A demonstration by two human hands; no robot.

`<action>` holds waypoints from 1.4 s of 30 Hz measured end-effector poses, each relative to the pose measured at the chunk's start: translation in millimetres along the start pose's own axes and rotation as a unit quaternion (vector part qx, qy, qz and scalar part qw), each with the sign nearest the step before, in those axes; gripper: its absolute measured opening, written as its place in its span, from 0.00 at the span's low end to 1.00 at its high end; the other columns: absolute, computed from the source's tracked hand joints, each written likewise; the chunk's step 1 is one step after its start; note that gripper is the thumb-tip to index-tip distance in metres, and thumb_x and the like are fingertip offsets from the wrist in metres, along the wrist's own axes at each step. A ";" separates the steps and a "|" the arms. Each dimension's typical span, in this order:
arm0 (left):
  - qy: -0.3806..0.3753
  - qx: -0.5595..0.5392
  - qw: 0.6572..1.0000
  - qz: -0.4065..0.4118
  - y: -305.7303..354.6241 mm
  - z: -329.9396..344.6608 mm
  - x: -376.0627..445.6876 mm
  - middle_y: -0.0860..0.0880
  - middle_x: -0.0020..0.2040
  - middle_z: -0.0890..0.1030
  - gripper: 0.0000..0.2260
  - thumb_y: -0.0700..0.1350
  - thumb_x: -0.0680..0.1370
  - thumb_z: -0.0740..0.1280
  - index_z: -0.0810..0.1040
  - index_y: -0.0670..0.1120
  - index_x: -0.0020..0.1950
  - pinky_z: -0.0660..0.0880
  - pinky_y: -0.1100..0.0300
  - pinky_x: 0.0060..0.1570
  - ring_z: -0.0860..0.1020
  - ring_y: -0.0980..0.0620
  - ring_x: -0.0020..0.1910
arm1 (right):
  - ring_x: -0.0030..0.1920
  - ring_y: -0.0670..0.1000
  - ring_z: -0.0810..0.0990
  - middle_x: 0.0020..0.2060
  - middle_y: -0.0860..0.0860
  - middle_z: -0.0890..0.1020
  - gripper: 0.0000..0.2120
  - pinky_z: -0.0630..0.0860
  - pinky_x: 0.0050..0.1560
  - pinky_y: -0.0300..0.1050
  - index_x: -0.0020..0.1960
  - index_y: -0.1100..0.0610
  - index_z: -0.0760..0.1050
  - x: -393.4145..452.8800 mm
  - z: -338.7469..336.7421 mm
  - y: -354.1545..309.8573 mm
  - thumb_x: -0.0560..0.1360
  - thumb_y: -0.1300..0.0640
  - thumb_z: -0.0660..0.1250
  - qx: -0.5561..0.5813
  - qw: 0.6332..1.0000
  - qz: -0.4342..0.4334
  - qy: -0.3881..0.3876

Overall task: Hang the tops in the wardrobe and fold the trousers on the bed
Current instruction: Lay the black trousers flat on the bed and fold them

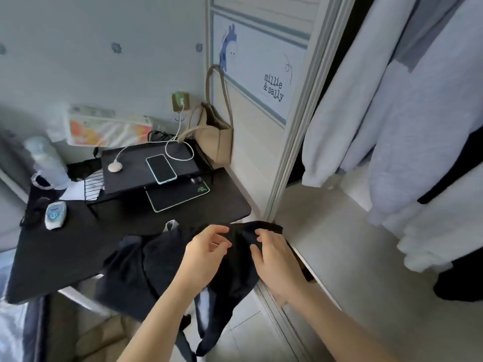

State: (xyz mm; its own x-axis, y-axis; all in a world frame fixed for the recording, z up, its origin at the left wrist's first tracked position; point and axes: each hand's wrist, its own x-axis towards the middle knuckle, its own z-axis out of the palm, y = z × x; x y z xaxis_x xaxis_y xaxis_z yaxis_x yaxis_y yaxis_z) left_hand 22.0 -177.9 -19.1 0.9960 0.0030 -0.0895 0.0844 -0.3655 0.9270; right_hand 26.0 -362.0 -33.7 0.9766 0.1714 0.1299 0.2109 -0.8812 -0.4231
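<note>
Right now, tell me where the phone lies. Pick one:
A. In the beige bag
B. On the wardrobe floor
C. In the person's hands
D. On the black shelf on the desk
D. The phone lies face up on the black shelf standing on the desk, near a white cable; both hands are on a dark garment instead.

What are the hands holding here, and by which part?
Both the left hand and right hand grip a black garment at its upper edge; the rest hangs down.
</note>
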 end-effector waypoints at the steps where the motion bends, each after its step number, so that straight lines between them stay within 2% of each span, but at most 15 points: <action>1: 0.015 0.004 1.000 -0.014 -6.0 -3.4 -6.6 0.58 0.43 0.84 0.15 0.37 0.77 0.65 0.77 0.58 0.53 0.73 0.71 0.41 0.81 0.60 0.43 | 0.63 0.51 0.72 0.59 0.51 0.77 0.20 0.73 0.60 0.44 0.68 0.57 0.69 -1.4 3.2 -0.3 0.80 0.49 0.58 0.015 1.000 -0.004 -0.010; 6: 0.091 0.037 0.993 -0.070 -39.5 -36.5 -21.0 0.58 0.46 0.83 0.09 0.42 0.79 0.66 0.80 0.56 0.52 0.73 0.67 0.47 0.79 0.60 0.50 | 0.62 0.53 0.71 0.62 0.52 0.73 0.18 0.72 0.58 0.43 0.66 0.58 0.70 6.0 14.2 -4.3 0.81 0.50 0.58 0.057 0.998 -0.012 -0.030; 10: 0.207 0.214 0.948 -0.111 -71.1 -77.7 -11.4 0.49 0.56 0.79 0.09 0.42 0.79 0.66 0.80 0.48 0.57 0.73 0.49 0.56 0.74 0.43 0.58 | 0.62 0.55 0.71 0.65 0.53 0.70 0.17 0.72 0.59 0.45 0.68 0.56 0.69 39.0 17.1 1.4 0.81 0.51 0.57 0.062 0.998 0.020 0.008; 13: 0.189 0.266 0.925 -0.193 -92.1 -100.8 -0.6 0.42 0.64 0.76 0.16 0.48 0.80 0.64 0.75 0.44 0.66 0.70 0.45 0.61 0.71 0.40 0.63 | 0.66 0.59 0.69 0.67 0.56 0.70 0.21 0.66 0.65 0.51 0.71 0.56 0.65 73.0 26.3 14.2 0.82 0.48 0.53 0.020 0.996 0.082 -0.035; 19: 0.155 0.317 0.886 -0.301 -114.4 -113.6 20.0 0.47 0.72 0.69 0.27 0.61 0.80 0.57 0.68 0.45 0.72 0.55 0.42 0.70 0.63 0.44 0.73 | 0.68 0.63 0.66 0.69 0.59 0.68 0.33 0.63 0.67 0.57 0.73 0.60 0.62 113.1 46.2 34.4 0.79 0.37 0.45 -0.005 0.953 0.234 -0.191; 21: 0.151 0.261 0.883 -0.359 -120.7 -124.3 29.3 0.42 0.70 0.70 0.31 0.62 0.77 0.62 0.67 0.41 0.71 0.60 0.42 0.66 0.67 0.39 0.69 | 0.69 0.63 0.64 0.70 0.61 0.65 0.35 0.64 0.68 0.58 0.73 0.62 0.60 117.9 52.0 38.4 0.78 0.35 0.50 0.018 0.939 0.293 -0.178; 23: 0.158 0.166 0.889 -0.396 -124.2 -135.6 38.0 0.39 0.59 0.76 0.30 0.59 0.74 0.70 0.71 0.37 0.64 0.67 0.47 0.54 0.73 0.38 0.58 | 0.68 0.63 0.65 0.70 0.61 0.66 0.36 0.64 0.68 0.60 0.73 0.61 0.60 121.5 55.6 44.4 0.76 0.35 0.55 0.062 0.920 0.354 -0.155; 25: 0.166 0.136 0.899 -0.381 -127.1 -141.3 42.5 0.42 0.46 0.79 0.21 0.54 0.72 0.74 0.77 0.38 0.53 0.68 0.52 0.45 0.74 0.41 0.46 | 0.67 0.63 0.68 0.67 0.59 0.70 0.33 0.64 0.68 0.61 0.69 0.60 0.66 122.4 57.3 51.2 0.76 0.35 0.55 0.057 0.909 0.387 -0.147; 27: 0.191 0.143 0.908 -0.346 -129.9 -141.1 47.5 0.47 0.40 0.78 0.12 0.48 0.73 0.74 0.78 0.41 0.48 0.68 0.53 0.44 0.73 0.44 0.43 | 0.63 0.61 0.70 0.61 0.57 0.75 0.27 0.62 0.67 0.61 0.63 0.59 0.71 125.5 58.9 54.8 0.77 0.37 0.56 0.042 0.910 0.393 -0.129; 30: 0.241 0.098 0.917 -0.302 -126.4 -137.4 52.1 0.48 0.45 0.78 0.05 0.44 0.76 0.71 0.77 0.46 0.49 0.68 0.53 0.46 0.73 0.46 0.46 | 0.58 0.60 0.74 0.54 0.55 0.79 0.18 0.61 0.64 0.61 0.57 0.59 0.73 132.2 56.0 47.4 0.77 0.44 0.62 0.077 0.916 0.380 -0.098; 32: 0.274 0.006 0.919 -0.284 -121.0 -139.6 53.5 0.48 0.47 0.79 0.05 0.44 0.77 0.69 0.76 0.45 0.50 0.71 0.52 0.46 0.76 0.46 0.47 | 0.56 0.59 0.76 0.52 0.55 0.80 0.15 0.64 0.63 0.59 0.56 0.58 0.76 134.8 51.2 37.0 0.78 0.48 0.62 0.084 0.928 0.353 -0.088; 34: 0.289 -0.098 0.914 -0.266 -110.9 -144.1 49.8 0.46 0.45 0.80 0.05 0.44 0.78 0.69 0.77 0.43 0.49 0.74 0.52 0.45 0.78 0.46 0.45 | 0.55 0.58 0.77 0.50 0.54 0.81 0.13 0.70 0.61 0.55 0.56 0.58 0.79 131.0 43.1 21.2 0.79 0.50 0.62 0.092 0.951 0.288 -0.061; 36: 0.295 -0.158 0.910 -0.246 -100.5 -150.5 38.6 0.47 0.39 0.81 0.06 0.45 0.79 0.68 0.78 0.43 0.46 0.75 0.54 0.41 0.79 0.49 0.39 | 0.50 0.54 0.80 0.45 0.51 0.82 0.12 0.74 0.51 0.45 0.53 0.59 0.80 115.9 33.5 -0.1 0.79 0.52 0.62 0.167 0.967 0.190 0.001; 39: 0.270 -0.216 0.914 -0.215 -90.9 -160.6 14.1 0.49 0.33 0.81 0.09 0.47 0.78 0.70 0.79 0.46 0.39 0.75 0.57 0.37 0.79 0.53 0.33 | 0.49 0.44 0.80 0.45 0.46 0.82 0.08 0.73 0.48 0.35 0.53 0.54 0.80 81.9 27.2 -24.9 0.78 0.54 0.65 0.302 0.943 0.127 0.057; 42: 0.230 -0.237 0.913 -0.242 -90.2 -165.3 -8.6 0.45 0.36 0.83 0.10 0.48 0.76 0.71 0.81 0.47 0.36 0.76 0.54 0.39 0.82 0.49 0.37 | 0.52 0.47 0.78 0.48 0.48 0.81 0.06 0.72 0.51 0.39 0.52 0.54 0.78 58.3 36.1 -26.9 0.78 0.59 0.64 0.395 0.893 0.213 -0.033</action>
State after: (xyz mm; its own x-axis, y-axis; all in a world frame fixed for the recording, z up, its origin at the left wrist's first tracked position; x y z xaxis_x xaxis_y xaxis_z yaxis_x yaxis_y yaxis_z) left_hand 10.7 8.9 -41.7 0.7374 0.4866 -0.4685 0.4125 0.2249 0.8828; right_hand 78.8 -312.4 -47.1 0.9702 -0.0559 -0.2356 -0.2415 -0.2909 -0.9258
